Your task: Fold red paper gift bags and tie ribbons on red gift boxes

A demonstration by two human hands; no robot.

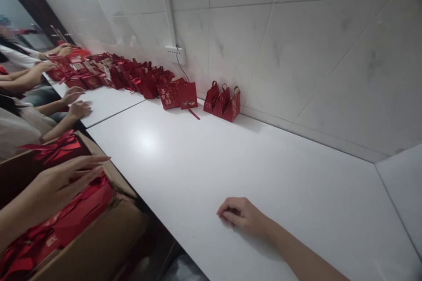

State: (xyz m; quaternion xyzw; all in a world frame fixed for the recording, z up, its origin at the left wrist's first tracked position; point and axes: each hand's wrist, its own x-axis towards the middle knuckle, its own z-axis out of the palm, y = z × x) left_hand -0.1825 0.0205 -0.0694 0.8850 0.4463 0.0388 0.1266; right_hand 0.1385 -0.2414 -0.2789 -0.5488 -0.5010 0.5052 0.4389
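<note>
Over an open cardboard box (95, 237) at the lower left, my left hand (64, 184) is stretched out with its fingers apart, above red packages (82, 210) with ribbons. It holds nothing that I can see. My right hand (242, 215) rests on the white table (198, 162) with its fingers curled inward and nothing visible in them. Three small red gift boxes (231, 106) with loop handles stand against the wall, well beyond my right hand.
Two flat red bags (187, 95) lean near a red strip (194, 114). Many red gift bags (115, 74) line the wall to the left. Co-workers' hands (79, 108) rest at the far left table. A wall socket (175, 54) has a cable.
</note>
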